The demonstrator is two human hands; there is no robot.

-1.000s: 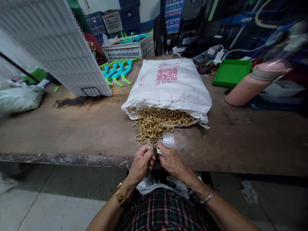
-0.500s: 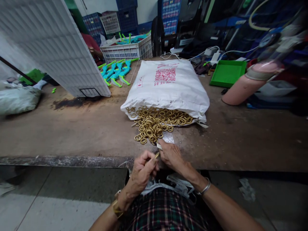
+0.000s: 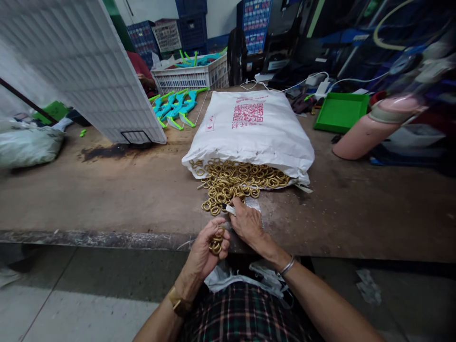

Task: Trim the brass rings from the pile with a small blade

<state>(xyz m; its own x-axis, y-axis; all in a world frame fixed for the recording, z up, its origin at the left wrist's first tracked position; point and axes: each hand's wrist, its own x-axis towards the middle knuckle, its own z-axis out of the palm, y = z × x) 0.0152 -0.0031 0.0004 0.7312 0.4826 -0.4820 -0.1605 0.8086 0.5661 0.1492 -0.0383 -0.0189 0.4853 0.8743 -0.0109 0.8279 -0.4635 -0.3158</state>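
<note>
Several gold-coloured rings [image 3: 215, 245] lie in the curled palm of my left hand [image 3: 201, 251], just over the front edge of the table. My right hand [image 3: 249, 227] grips a small white tool with a dark tip [image 3: 230, 209]; its exact kind is too small to make out. That tip reaches the near side of a heap of gold rings [image 3: 228, 183]. The heap spills from the mouth of a white sack [image 3: 278, 133] with red print, lying on its side. Whether the right fingers touch a ring is hidden.
On the brown table [image 3: 142, 199], a white ribbed panel [image 3: 107, 80] stands at left, near turquoise-and-green toy bows [image 3: 178, 107]. To the right are a green tray [image 3: 340, 111] and a pink bottle [image 3: 359, 133]. Behind the panel, part of a person [image 3: 142, 71] shows.
My left hand has turned and opened somewhat, showing the rings in its palm. My right hand has moved forward and left with the white tool, closer to the heap. The view has shifted slightly.
</note>
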